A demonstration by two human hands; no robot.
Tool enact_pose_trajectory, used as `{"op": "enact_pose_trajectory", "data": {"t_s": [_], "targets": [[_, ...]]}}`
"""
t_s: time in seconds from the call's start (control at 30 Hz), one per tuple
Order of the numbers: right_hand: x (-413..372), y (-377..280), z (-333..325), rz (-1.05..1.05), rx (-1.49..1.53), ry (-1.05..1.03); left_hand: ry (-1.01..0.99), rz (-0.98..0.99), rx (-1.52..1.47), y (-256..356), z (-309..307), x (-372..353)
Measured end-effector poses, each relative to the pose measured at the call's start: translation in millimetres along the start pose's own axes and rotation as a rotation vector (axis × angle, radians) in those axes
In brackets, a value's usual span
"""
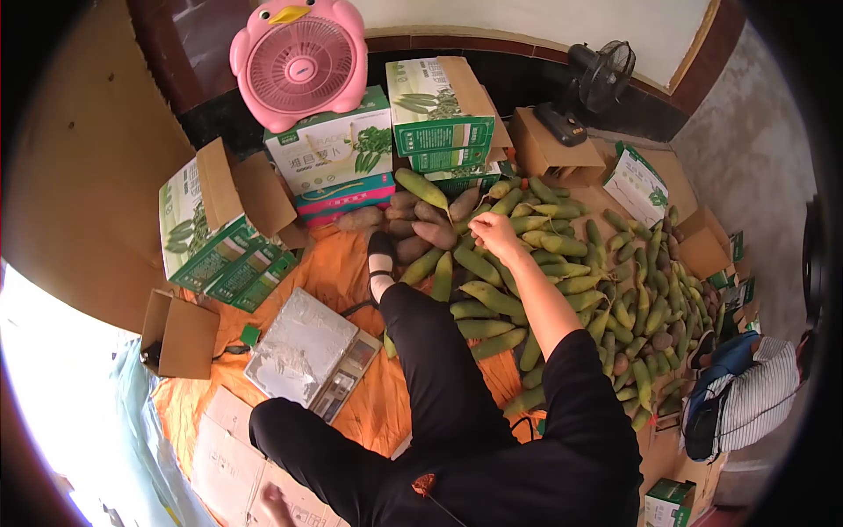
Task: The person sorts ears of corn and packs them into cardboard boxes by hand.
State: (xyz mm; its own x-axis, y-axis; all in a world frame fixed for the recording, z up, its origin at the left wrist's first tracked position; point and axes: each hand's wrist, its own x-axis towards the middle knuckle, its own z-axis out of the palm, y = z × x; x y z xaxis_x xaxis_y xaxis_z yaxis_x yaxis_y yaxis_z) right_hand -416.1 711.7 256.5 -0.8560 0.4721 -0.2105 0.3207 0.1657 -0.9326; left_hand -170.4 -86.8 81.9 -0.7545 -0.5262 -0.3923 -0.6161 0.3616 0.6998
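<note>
This green radish point(421, 187), at the box-side edge of the radish pile point(492, 299), looks firm, fairly weighty, perhaps slick; its thick middle seems a safer hold than the thin tail. The right hand point(494, 233) curls near that tail, pinching it or not, I can't tell. The left hand point(274, 506) is blurred, its grip unclear. I count one pink fan point(301, 68), one black fan point(608, 75), one scale point(297, 347); radishes beyond counting.
</note>
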Motion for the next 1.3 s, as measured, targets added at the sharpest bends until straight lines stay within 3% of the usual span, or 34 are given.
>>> {"op": "enact_pose_trajectory", "data": {"t_s": [0.03, 0.07, 0.17, 0.23, 0.3, 0.33, 0.5, 0.7, 0.83, 0.97, 1.07, 1.13, 1.3], "targets": [[10, 3, -9, 0.019, 0.024, 0.032, -0.005, 0.192, -0.085, 42, 1, 16], [22, 7, -16, 0.048, 0.011, 0.088, 0.016, 0.264, -0.015, 75, 3, 40], [54, 6, -37, 0.065, 0.145, 0.213, -0.036, 0.475, 0.137, 231, 28, 30], [83, 8, -50, 0.069, 0.185, 0.250, -0.060, 0.623, 0.134, 299, 58, 24], [112, 9, -61, 0.022, 0.204, 0.344, -0.154, 0.677, 0.214, 361, 89, 4], [126, 7, -64, 0.004, 0.245, 0.387, -0.198, 0.596, 0.301, 388, 104, -9], [195, -6, -86, 0.037, 0.296, 0.406, -0.399, 0.713, 0.554, 385, 149, 19], [253, -26, -93, -0.021, 0.394, 0.466, -0.390, 0.643, 0.610, 388, 155, 25], [253, -57, -86, -0.006, 0.442, 0.314, -0.355, 0.660, 0.627, 382, 153, 26], [269, -55, -75, 0.014, 0.488, 0.369, -0.367, 0.665, 0.641, 381, 152, 25], [269, -47, -80, 0.030, 0.366, 0.327, -0.349, 0.711, 0.657, 381, 151, 25], [265, -41, -81, 0.147, 0.337, 0.287, -0.327, 0.746, 0.671, 378, 149, 26], [236, -37, -85, 0.206, 0.396, 0.139, -0.292, 0.735, 0.661, 375, 145, 23]]}}
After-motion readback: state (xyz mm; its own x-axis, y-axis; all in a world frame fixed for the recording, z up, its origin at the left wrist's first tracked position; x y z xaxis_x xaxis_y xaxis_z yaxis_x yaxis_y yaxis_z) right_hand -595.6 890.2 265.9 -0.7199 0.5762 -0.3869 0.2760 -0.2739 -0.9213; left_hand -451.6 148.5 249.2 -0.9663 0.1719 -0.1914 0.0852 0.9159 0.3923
